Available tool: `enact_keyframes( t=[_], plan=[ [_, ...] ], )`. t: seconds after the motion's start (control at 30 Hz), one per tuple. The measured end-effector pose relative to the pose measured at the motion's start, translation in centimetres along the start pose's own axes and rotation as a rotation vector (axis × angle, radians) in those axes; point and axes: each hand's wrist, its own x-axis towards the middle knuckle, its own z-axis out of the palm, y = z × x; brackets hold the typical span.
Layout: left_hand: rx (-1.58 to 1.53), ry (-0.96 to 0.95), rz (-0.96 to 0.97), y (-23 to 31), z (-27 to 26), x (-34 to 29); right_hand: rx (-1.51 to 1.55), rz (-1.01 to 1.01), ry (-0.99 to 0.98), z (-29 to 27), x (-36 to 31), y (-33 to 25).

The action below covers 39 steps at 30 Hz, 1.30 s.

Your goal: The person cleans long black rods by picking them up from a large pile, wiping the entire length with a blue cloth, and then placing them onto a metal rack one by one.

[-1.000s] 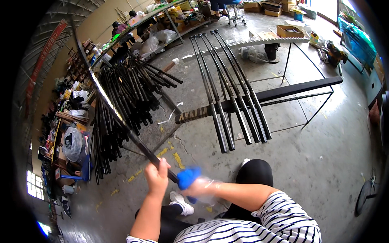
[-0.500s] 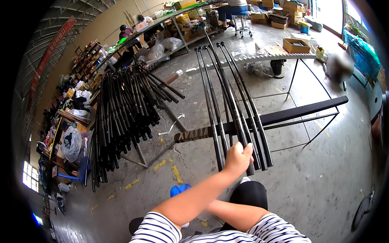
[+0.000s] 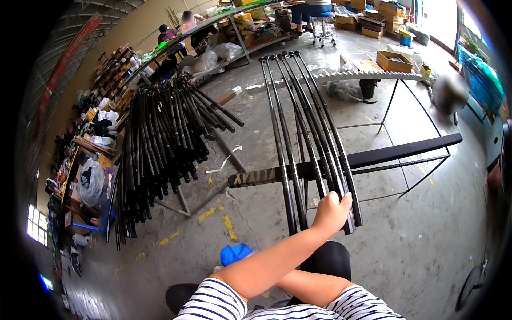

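A: Where is our left hand (image 3: pixel 332 212) at this moment?

B: It is stretched forward over our knees and lies on the near ends of the long, thin black rods (image 3: pixel 304 138). The fingers are bent over the rods on the right side of the row, so the hand is closed around at least one of them; we cannot tell exactly how many.

A: And how do the rods lie relative to the hand?

B: They run away from the hand, side by side. Their middle rests on the black metal crossbar of the rack (image 3: pixel 394 153), and their far ends reach the pale toothed rail (image 3: pixel 368 76) behind. The hand holds them close to their nearest tips.

A: Do we see our right hand?

B: No. Only the forearm shows, low under the left arm; the hand itself is hidden.

A: What else is near?

B: A blue cap (image 3: pixel 236 253) shows beside our left arm, and a big pile of dark rods (image 3: pixel 160 144) leans on a stand well to the left.
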Motion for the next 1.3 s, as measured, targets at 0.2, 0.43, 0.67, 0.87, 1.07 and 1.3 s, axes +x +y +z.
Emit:
enact_keyframes(
  t=[0.2,0.43,0.67,0.87,1.07,1.3],
  plan=[
    [0.372,0.07,0.153,0.0,-2.2,0.6,0.262,-0.111,0.207,2.6,1.9,1.9],
    [0.792,0.186,0.269,1.4,-14.6,-1.0,0.199,-0.037,0.408,-1.8,0.6,-1.9],
    [1.372,1.0,-0.182,-0.1,-42.3,-0.4,0.152,0.292,0.137,-2.9,2.0,-3.0],
    [0.997,0.979,-0.515,0.5,-47.3,1.0,0.184,0.38,0.163,-2.4,3.0,-1.6],
    [0.285,1.132,-0.335,-2.3,-52.5,2.7,0.008,0.205,0.265,-1.3,4.5,-1.2],
    [0.322,1.226,-0.127,-2.6,-52.2,-1.7,0.066,0.269,0.253,-1.5,4.5,-2.4]
  ],
)
